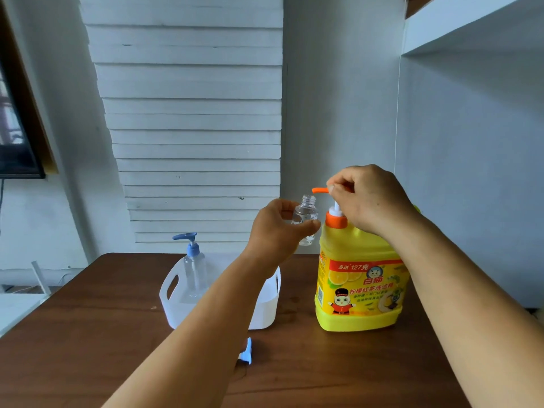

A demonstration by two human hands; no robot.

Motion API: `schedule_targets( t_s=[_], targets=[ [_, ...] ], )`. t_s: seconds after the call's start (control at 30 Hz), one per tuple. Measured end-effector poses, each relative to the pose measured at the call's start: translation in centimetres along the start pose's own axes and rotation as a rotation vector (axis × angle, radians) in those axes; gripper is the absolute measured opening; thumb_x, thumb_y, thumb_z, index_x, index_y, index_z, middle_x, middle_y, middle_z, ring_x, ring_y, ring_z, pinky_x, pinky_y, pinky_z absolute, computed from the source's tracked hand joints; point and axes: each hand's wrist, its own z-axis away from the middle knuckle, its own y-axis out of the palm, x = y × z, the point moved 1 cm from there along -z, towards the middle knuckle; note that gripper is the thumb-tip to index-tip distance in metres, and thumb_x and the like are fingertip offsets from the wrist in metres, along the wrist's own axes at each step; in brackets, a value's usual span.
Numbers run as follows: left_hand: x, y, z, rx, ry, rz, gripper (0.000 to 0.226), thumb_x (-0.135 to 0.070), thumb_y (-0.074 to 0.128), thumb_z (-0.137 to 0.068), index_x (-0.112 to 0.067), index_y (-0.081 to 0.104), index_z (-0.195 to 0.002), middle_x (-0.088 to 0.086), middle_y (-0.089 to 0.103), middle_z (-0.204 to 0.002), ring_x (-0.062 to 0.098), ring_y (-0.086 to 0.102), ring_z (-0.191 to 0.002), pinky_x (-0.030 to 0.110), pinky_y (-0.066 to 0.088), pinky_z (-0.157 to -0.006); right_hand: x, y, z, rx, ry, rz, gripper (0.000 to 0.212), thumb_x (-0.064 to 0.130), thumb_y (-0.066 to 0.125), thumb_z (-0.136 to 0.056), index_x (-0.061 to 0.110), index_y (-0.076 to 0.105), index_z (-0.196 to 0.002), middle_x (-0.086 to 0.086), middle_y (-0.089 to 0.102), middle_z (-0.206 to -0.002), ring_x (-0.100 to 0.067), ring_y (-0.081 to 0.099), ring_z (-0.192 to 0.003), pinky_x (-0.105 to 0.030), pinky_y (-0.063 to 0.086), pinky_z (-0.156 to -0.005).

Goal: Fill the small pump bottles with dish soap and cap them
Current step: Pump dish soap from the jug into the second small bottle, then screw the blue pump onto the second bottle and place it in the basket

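Filling step in hand, by the look of it; the left hand [278, 228] holds a small clear bottle [306, 219] off the worktop [117, 334], fingers and thumb curled round its body, threaded neck open and uncapped, mouth sitting just below and beside the orange spout [320, 190] of the big yellow dish soap jug [360, 278]; the right hand [368, 198] sits on top of the jug's pump head, its grip closed over the plunger top, spout poking out leftward from under the fingers; white stem visible above the orange collar, so the pump appears raised, not pressed; the small bottle looks empty or near empty, though the clear plastic makes that hard to judge; behind the left forearm a white handled basket [170, 290] stands on the worktop with a second clear bottle [194, 272] upright inside, blue pump already fitted; a loose blue pump cap [246, 351] lies on the worktop in front of the basket, likely the one for the held bottle; next move calls for the bottle mouth squarely under the spout tip, then steady presses; a misaligned mouth would likely drip soap down the bottle and onto the fingers.
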Motion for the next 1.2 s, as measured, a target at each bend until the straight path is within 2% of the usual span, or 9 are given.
schedule_targets(
  t_s=[0.1, 0.27, 0.43, 0.5, 0.57, 0.7, 0.9, 1.03, 1.2],
  targets=[
    [0.1, -0.4, 0.4, 0.001, -0.007, 0.006, 0.039, -0.019, 0.076, -0.074, -0.013, 0.059, -0.109, 0.0, 0.063, -0.102, 0.012, 0.06, -0.085, 0.014, 0.043, -0.063, 0.1, 0.1, -0.1, -0.01, -0.003, 0.03, 0.022, 0.022, 0.05, -0.093, 0.017, 0.071, -0.095, -0.006, 0.07, -0.103, -0.024, 0.06, -0.092, -0.026, 0.042, -0.071],
    [0.3, -2.1, 1.2, -0.023, -0.01, 0.017, 0.032, -0.014, 0.073, -0.076, -0.014, 0.057, -0.104, -0.001, 0.062, -0.096, 0.006, 0.057, -0.071, 0.002, 0.04, -0.046, 1.7, 0.9, -0.1, -0.023, -0.02, 0.01, 0.025, 0.029, 0.056, -0.09, 0.022, 0.068, -0.112, -0.006, 0.064, -0.123, -0.025, 0.057, -0.112, -0.031, 0.046, -0.089],
    [1.4, -5.1, 2.9, -0.091, -0.037, -0.04, 0.033, -0.017, 0.073, -0.074, -0.023, 0.051, -0.098, -0.006, 0.058, -0.094, 0.007, 0.057, -0.077, 0.011, 0.043, -0.052, 5.1, 2.7, 1.9, 0.016, -0.125, -0.058, 0.022, 0.026, 0.06, -0.089, 0.022, 0.07, -0.108, 0.0, 0.067, -0.116, -0.019, 0.053, -0.114, -0.025, 0.038, -0.086],
    [2.3, -6.7, 3.9, -0.123, -0.069, -0.061, 0.035, -0.018, 0.074, -0.073, -0.024, 0.051, -0.099, -0.004, 0.058, -0.098, 0.013, 0.058, -0.085, 0.017, 0.043, -0.059, 6.4, 3.9, 3.2, 0.071, -0.143, -0.102, 0.02, 0.023, 0.061, -0.088, 0.021, 0.07, -0.105, 0.004, 0.068, -0.113, -0.018, 0.055, -0.113, -0.021, 0.033, -0.08],
    [3.5, -8.0, 4.9, -0.14, -0.098, -0.077, 0.036, -0.019, 0.075, -0.073, -0.024, 0.052, -0.1, -0.003, 0.058, -0.099, 0.018, 0.06, -0.091, 0.025, 0.047, -0.071, 7.2, 5.5, 4.4, 0.154, -0.151, -0.159, 0.017, 0.019, 0.062, -0.086, 0.019, 0.071, -0.101, 0.003, 0.07, -0.105, -0.018, 0.059, -0.102, -0.025, 0.043, -0.084],
    [6.3, -10.7, 7.5, -0.165, -0.152, -0.148, 0.034, -0.02, 0.077, -0.071, -0.025, 0.053, -0.095, -0.001, 0.06, -0.104, 0.021, 0.061, -0.098, 0.037, 0.05, -0.085, 8.6, 9.3, 7.5, 0.355, -0.145, -0.201, 0.015, 0.016, 0.062, -0.086, 0.019, 0.07, -0.098, 0.006, 0.061, -0.084, -0.013, 0.057, -0.08, -0.019, 0.041, -0.066],
    [9.6, -12.6, 10.9, -0.166, -0.189, -0.169, 0.037, -0.017, 0.075, -0.073, -0.023, 0.052, -0.102, -0.006, 0.06, -0.101, 0.014, 0.06, -0.087, 0.024, 0.05, -0.072, 8.7, 13.0, 11.4, 0.595, -0.049, -0.188, 0.024, 0.018, 0.062, -0.087, 0.019, 0.065, -0.111, 0.002, 0.067, -0.108, -0.013, 0.061, -0.092, -0.022, 0.047, -0.077],
    [10.8, -13.2, 12.2, -0.18, -0.201, -0.197, 0.036, -0.018, 0.075, -0.072, -0.025, 0.054, -0.1, -0.01, 0.06, -0.099, 0.013, 0.06, -0.089, 0.027, 0.051, -0.076, 8.0, 14.4, 13.2, 0.721, -0.013, -0.118, 0.032, 0.016, 0.067, -0.083, 0.021, 0.063, -0.114, 0.003, 0.064, -0.114, -0.015, 0.059, -0.099, -0.023, 0.047, -0.08],
    [11.5, -13.1, 13.1, -0.171, -0.211, -0.184, 0.037, -0.016, 0.075, -0.072, -0.025, 0.053, -0.1, -0.012, 0.059, -0.095, 0.004, 0.058, -0.082, 0.018, 0.049, -0.07, 7.0, 15.4, 14.1, 0.749, 0.037, -0.047, 0.024, 0.013, 0.069, -0.08, 0.026, 0.059, -0.097, 0.001, 0.061, -0.109, -0.016, 0.055, -0.088, -0.02, 0.042, -0.065]
  ],
)
